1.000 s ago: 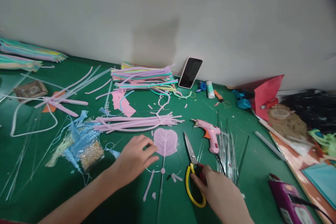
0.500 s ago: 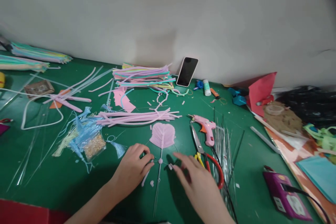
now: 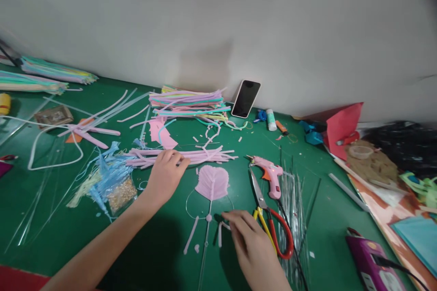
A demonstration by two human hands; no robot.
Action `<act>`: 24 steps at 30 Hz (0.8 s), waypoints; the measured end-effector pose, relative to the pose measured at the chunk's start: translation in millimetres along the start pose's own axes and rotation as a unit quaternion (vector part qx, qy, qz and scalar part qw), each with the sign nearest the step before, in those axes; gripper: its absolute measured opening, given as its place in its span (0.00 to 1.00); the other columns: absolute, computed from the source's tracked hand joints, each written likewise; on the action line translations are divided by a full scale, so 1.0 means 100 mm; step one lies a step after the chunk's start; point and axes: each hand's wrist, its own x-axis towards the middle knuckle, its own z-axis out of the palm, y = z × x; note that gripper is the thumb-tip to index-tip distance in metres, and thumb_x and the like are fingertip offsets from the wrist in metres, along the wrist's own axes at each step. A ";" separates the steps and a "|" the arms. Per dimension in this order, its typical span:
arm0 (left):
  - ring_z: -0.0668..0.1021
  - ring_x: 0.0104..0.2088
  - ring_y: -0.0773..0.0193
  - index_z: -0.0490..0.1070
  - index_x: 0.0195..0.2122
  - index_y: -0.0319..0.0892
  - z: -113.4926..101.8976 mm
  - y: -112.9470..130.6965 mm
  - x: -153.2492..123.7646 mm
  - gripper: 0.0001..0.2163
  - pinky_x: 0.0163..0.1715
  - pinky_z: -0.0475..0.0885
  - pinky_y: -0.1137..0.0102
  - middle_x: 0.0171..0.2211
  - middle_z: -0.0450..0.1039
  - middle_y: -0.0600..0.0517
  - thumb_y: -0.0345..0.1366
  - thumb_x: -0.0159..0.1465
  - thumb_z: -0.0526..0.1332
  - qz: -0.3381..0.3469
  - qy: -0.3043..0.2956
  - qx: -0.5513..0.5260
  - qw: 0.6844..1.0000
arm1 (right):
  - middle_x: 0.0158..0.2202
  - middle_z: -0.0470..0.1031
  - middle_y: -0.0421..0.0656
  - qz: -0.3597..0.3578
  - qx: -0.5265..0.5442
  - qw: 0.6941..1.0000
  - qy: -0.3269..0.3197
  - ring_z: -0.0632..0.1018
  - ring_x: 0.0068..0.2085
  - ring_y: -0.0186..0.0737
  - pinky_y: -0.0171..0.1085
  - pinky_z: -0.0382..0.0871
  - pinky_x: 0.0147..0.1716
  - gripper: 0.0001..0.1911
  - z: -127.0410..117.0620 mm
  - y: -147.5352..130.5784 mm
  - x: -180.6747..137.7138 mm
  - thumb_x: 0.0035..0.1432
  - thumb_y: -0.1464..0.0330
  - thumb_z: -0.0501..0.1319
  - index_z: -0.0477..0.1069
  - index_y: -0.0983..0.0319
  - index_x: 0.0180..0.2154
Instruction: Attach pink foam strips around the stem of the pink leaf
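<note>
a green tabletop covered with craft materials, seen from above by the person working at it. the left hand reaches forward, its fingers loosely curved over a bundle of lilac fuzzy stems lying crosswise; it is not possible to tell whether the fingertips grip any of them. the right hand is nearer the person, its thumb and fingers pinched on a short bent lilac piece.

between the hands, flat on the table, lies a lilac leaf shape with veins like a feather. a thin pale rod runs from its base towards the person, with a small lilac ball on it. a fine wire loop curves out around the leaf. left of the rod are a short lilac strip and a tiny lilac scrap.

just right of the leaf lie scissors with one red and one yellow handle, near a pink glue gun and a spread of thin shiny sticks. left of the left forearm are blue tassels and a clear bag of golden beads. at the back, a phone leans on the grey wall beside bundled pastel stems.
</note>
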 end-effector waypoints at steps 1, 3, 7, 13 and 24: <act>0.73 0.39 0.54 0.74 0.38 0.41 -0.04 0.02 -0.01 0.11 0.39 0.69 0.58 0.34 0.73 0.44 0.27 0.66 0.52 0.010 0.012 0.003 1.000 | 0.47 0.73 0.49 0.018 0.018 0.999 0.020 0.76 0.48 0.46 0.45 0.72 0.47 0.16 -0.02 -0.03 0.02 0.64 0.70 0.50 0.72 0.56 0.48; 0.74 0.37 0.57 0.74 0.40 0.42 -0.13 0.12 -0.10 0.11 0.37 0.69 0.63 0.35 0.74 0.46 0.27 0.67 0.52 0.030 0.043 -0.007 0.999 | 0.46 0.75 0.49 0.066 0.081 0.994 0.044 0.76 0.46 0.47 0.44 0.72 0.46 0.14 -0.03 -0.10 0.08 0.63 0.64 0.55 0.73 0.57 0.48; 0.75 0.30 0.64 0.73 0.44 0.45 -0.30 0.43 -0.31 0.11 0.29 0.67 0.69 0.33 0.75 0.51 0.30 0.68 0.51 0.053 0.051 -0.071 0.995 | 0.38 0.77 0.46 0.155 0.363 0.919 0.019 0.76 0.31 0.39 0.36 0.72 0.28 0.22 0.05 -0.25 0.23 0.57 0.55 0.61 0.71 0.59 0.49; 0.76 0.26 0.70 0.71 0.41 0.43 -0.30 0.62 -0.43 0.07 0.26 0.69 0.75 0.28 0.73 0.54 0.32 0.68 0.54 0.047 0.055 -0.163 0.984 | 0.25 0.74 0.39 0.222 0.522 0.816 0.109 0.71 0.24 0.30 0.30 0.67 0.24 0.18 0.16 -0.21 0.38 0.52 0.54 0.66 0.74 0.63 0.35; 0.75 0.25 0.70 0.71 0.38 0.45 -0.33 0.21 -0.55 0.08 0.25 0.67 0.77 0.27 0.73 0.55 0.36 0.69 0.53 -0.064 -0.025 -0.276 0.959 | 0.29 0.75 0.41 0.242 0.402 0.818 0.332 0.74 0.29 0.35 0.31 0.69 0.26 0.19 -0.57 0.35 -0.03 0.49 0.57 0.69 0.75 0.63 0.38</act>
